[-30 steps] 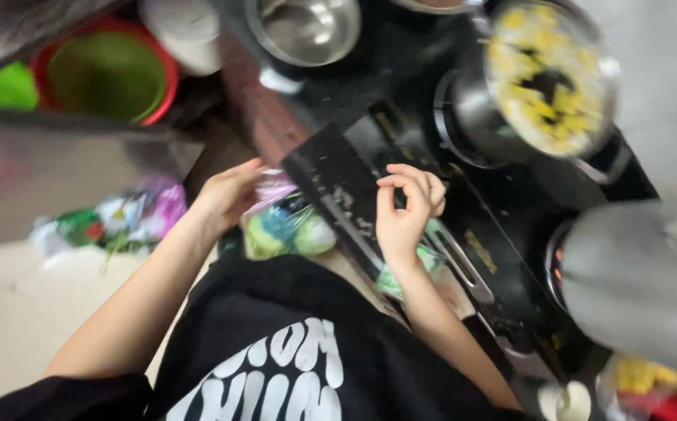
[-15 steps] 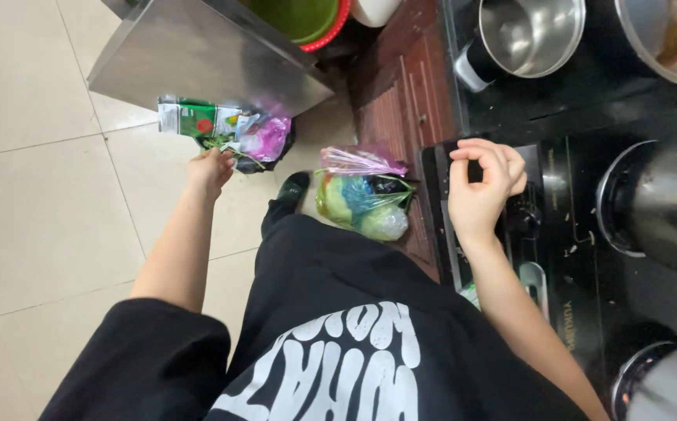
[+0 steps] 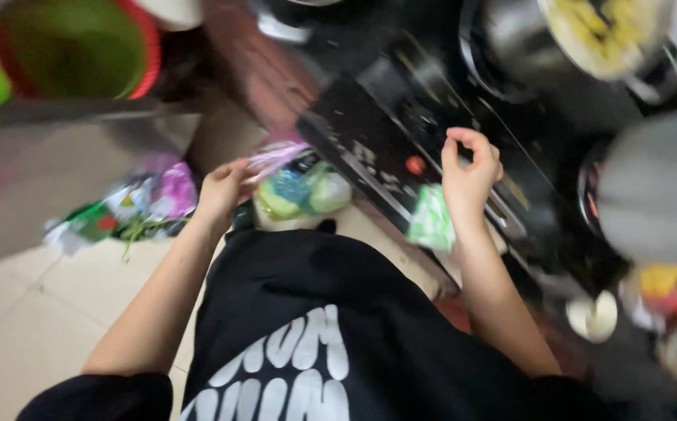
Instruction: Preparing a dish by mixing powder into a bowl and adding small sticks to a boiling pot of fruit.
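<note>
Nearest the black stove's (image 3: 401,132) front edge, the left hand (image 3: 221,191) pinches the pink neck of a plastic bag (image 3: 301,187) of green and blue contents, fingers closed on it. The right hand (image 3: 469,175) rests on the stove's front, fingers curled; whether they grip anything is unclear. Beyond, a pan (image 3: 588,35) crowds the stove's far side.

Pale beige floor tiles (image 3: 19,312) with thin grout lines fill the lower left, lit by soft, even daylight. A dark reddish-brown wooden desk (image 3: 241,58) runs up the middle and carries a black glass stove top (image 3: 401,117). At the upper left a grey metal shelf edge (image 3: 65,113) crosses the blurred frame above the floor.
</note>
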